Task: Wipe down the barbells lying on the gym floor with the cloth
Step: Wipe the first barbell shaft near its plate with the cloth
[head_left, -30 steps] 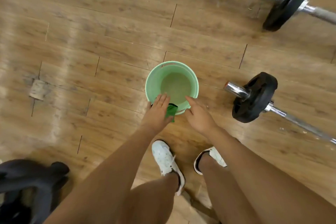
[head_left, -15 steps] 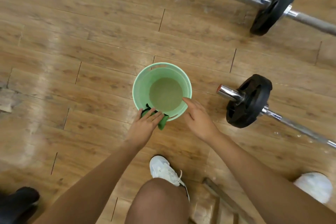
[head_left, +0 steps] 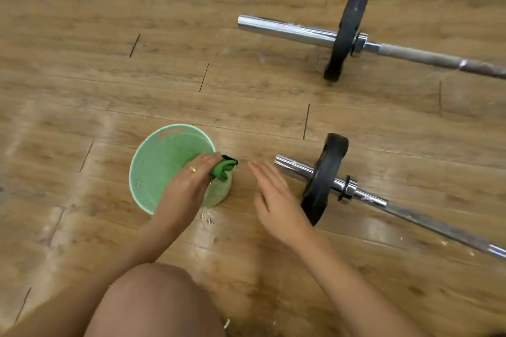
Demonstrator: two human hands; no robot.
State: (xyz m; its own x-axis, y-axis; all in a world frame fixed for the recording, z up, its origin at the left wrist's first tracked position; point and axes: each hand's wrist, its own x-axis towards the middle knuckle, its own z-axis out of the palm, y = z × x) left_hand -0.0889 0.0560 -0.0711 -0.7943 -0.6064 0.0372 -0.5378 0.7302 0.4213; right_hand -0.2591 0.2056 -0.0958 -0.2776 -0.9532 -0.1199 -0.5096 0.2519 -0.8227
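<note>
Green cloth wadded in the left hand at the basket rim, barbells close by

Soft crumpled green cloth (head_left: 224, 169) looks light and limp, best kept bunched against the palm. The left hand (head_left: 189, 189) grips it, fingers (head_left: 209, 160) curled over it at the right rim of the mint-green perforated plastic basket (head_left: 153, 172). The right hand (head_left: 276, 200) is flat and holds nothing, just beside the chrome-sleeved nearer steel barbell (head_left: 294, 169), which is probably heavy, rigid, slick and apt to roll. A second long steel barbell (head_left: 287, 30) lies farther off on the wooden plank floor (head_left: 246, 107).
</note>
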